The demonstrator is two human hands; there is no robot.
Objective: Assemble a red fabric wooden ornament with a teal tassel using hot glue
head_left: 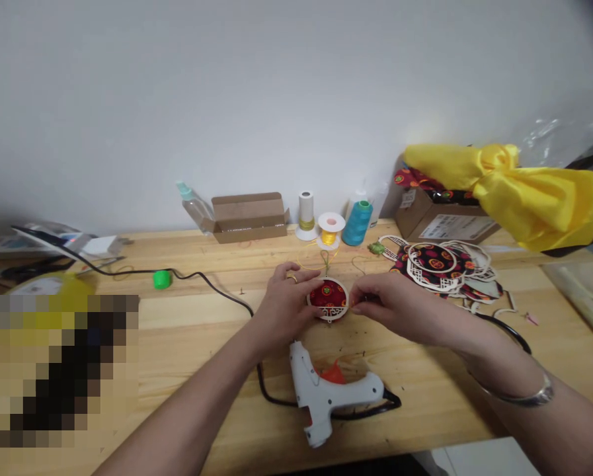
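Gripping the round lattice-framed fabric ornament [328,291] by its edge, my left hand [285,301] presumably steadies it. Right hand [398,304] curls beside the rim; whether it holds anything, I can't tell

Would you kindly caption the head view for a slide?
Left hand on round ornament, right hand beside it, glue gun nearby.

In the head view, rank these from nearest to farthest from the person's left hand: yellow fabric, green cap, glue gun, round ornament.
From the left hand:
1. Round ornament: touching its fingers, on the right.
2. Glue gun: just below in the picture.
3. Green cap: off to the left.
4. Yellow fabric: far right, toward the back.
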